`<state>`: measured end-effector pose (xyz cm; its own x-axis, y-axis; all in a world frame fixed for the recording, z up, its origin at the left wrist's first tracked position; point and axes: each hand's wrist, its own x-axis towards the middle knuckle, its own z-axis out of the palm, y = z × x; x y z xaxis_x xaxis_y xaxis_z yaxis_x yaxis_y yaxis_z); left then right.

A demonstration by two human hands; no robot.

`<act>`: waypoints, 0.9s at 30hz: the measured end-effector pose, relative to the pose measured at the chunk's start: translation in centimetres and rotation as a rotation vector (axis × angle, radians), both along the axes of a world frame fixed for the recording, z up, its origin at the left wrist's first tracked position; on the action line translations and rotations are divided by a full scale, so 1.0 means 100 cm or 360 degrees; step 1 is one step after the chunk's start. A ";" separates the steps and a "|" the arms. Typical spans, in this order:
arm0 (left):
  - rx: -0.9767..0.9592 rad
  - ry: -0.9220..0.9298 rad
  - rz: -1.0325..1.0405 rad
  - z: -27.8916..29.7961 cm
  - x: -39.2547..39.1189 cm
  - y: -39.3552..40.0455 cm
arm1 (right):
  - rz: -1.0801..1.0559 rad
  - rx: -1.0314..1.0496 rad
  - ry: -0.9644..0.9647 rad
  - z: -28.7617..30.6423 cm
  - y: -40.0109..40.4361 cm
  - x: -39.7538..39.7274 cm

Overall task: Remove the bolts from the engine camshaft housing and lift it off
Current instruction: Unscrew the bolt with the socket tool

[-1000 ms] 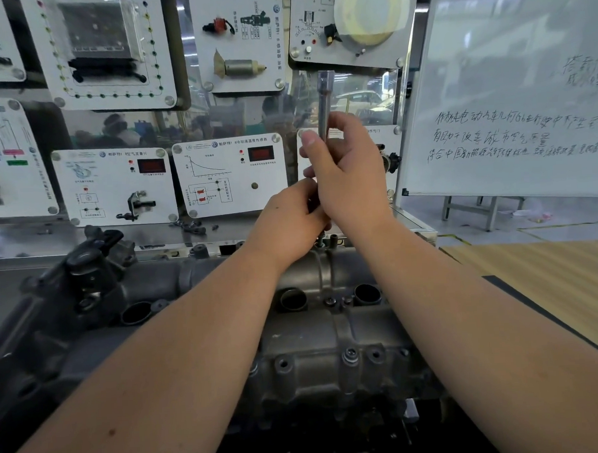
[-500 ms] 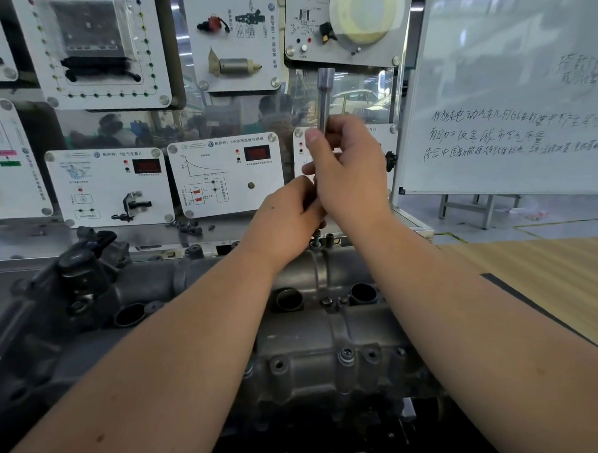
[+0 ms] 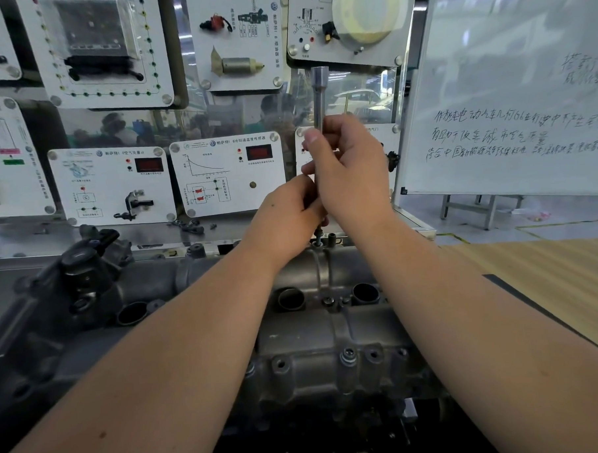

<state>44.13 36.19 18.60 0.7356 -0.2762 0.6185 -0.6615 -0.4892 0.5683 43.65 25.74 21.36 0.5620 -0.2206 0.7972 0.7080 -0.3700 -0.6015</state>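
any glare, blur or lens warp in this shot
Head view: sharp in the centre, where the right hand and left hand grip the socket extension bar; the left-edge panels blur; the glass behind the panels reflects the room; the whiteboard looks washed out up top; wide-angle bending bows the frame edges.

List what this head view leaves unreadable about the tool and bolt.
- Bolt head under the socket extension: hidden by the left hand and right hand.
- Tool's lower shaft: covered by both hands' grip.
- Whether the bolt is loose: too small.
- Camshaft housing, near edge: cut off by the forearms.
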 end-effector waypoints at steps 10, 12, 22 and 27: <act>0.0021 0.0010 -0.0001 0.000 -0.003 0.001 | 0.0066 -0.0033 0.0020 0.002 0.001 -0.003; 0.0000 0.0001 0.0004 0.000 -0.001 0.001 | 0.0078 -0.0005 -0.0010 0.001 0.002 -0.003; -0.0012 0.0040 -0.0037 -0.002 -0.003 -0.002 | 0.0002 -0.0023 0.0026 0.003 -0.004 0.001; 0.0018 -0.0008 -0.0019 -0.001 -0.003 -0.001 | 0.0008 0.0051 0.0039 0.002 0.000 0.001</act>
<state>43.80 36.09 18.53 0.7292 -0.2918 0.6189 -0.6701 -0.4880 0.5594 43.72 25.70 21.54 0.5826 -0.2429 0.7756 0.6947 -0.3465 -0.6303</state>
